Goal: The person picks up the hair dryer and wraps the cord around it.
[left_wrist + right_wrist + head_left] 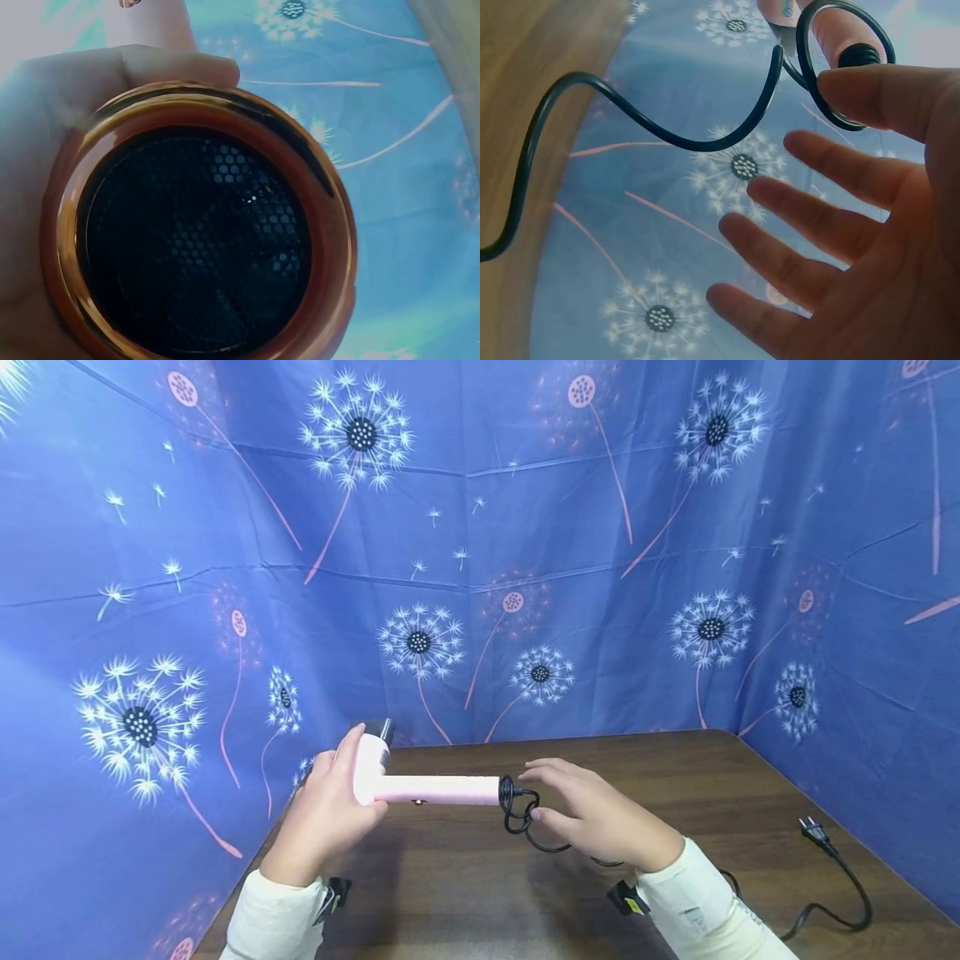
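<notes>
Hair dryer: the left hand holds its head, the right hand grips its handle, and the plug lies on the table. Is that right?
No: the right hand isn't gripping the handle. The right wrist view shows its fingers extended and spread, clear of the handle. The left hand does hold the hair dryer's head, and the plug lies on the table.

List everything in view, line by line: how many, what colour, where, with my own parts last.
table: one, brown, low in the head view
patterned cloth: count unclear, blue with dandelion print, behind the table and at both sides
hair dryer: one, pink with black and coppery parts, above the table
cord: one, black, looped by the dryer's handle end
plug: one, black, toward the table's right edge
wrist devices: two, black, one per wrist
sleeves: two, white, on the forearms
hands: two, bare; left hand gripping the dryer's head, right hand beside the cord
</notes>
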`<state>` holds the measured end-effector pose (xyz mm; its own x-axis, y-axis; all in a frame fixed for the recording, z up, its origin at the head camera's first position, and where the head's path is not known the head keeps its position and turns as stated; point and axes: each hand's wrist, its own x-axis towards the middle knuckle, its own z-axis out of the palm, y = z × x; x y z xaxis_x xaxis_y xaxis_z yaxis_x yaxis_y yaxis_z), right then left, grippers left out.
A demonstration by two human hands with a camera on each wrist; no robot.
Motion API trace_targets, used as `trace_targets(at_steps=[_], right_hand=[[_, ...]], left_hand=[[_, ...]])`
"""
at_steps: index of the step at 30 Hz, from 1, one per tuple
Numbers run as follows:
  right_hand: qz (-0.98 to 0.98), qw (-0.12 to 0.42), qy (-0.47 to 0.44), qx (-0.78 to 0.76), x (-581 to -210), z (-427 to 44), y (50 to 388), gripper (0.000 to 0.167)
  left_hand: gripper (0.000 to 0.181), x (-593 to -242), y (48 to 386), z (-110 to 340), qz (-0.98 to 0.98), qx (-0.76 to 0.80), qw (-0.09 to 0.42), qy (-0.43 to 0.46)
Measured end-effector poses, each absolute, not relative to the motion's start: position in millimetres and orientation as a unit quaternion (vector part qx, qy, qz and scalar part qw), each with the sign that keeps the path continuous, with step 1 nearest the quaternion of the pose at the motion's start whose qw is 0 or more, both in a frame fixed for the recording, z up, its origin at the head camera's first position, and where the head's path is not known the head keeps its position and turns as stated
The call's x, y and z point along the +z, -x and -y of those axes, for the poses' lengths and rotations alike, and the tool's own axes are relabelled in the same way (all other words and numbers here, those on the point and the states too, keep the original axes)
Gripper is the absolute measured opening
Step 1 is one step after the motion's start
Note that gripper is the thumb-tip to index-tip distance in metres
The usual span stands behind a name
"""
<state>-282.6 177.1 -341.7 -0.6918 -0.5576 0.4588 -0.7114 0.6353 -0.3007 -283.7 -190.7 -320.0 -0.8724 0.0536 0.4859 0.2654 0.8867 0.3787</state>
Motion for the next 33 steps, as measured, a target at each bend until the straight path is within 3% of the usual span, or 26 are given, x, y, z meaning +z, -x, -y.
trace_targets(at_steps=[8,16,19,24,28,33], right_hand=[[0.878,0.170,-0.381,0.236,-327.1,-185.6,287.6,0.035],[0.888,0.109,-0.369,0.251,-320.0,-197.6,288.7,0.063],[0.888,0.080,-0.365,0.267,-323.0,-197.9,290.5,0.053],[0.859,0.035,-0.405,0.310,-323.8,-199.4,292.7,0.018],[0.823,-0.009,-0.442,0.357,-318.7,-207.0,290.7,0.018],[0.777,-0.040,-0.478,0.408,-311.4,-216.8,285.3,0.030]], left_hand=[[0.109,-308.3,288.4,185.6,0.934,-0.234,0.253,0.088],[0.110,-292.8,283.7,179.4,0.931,-0.243,0.258,0.089],[0.111,-289.4,281.3,177.0,0.926,-0.254,0.262,0.097],[0.113,-285.5,274.5,174.2,0.921,-0.259,0.273,0.103],[0.114,-282.8,269.9,174.9,0.919,-0.259,0.278,0.105],[0.115,-282.7,266.2,177.4,0.917,-0.264,0.279,0.107]])
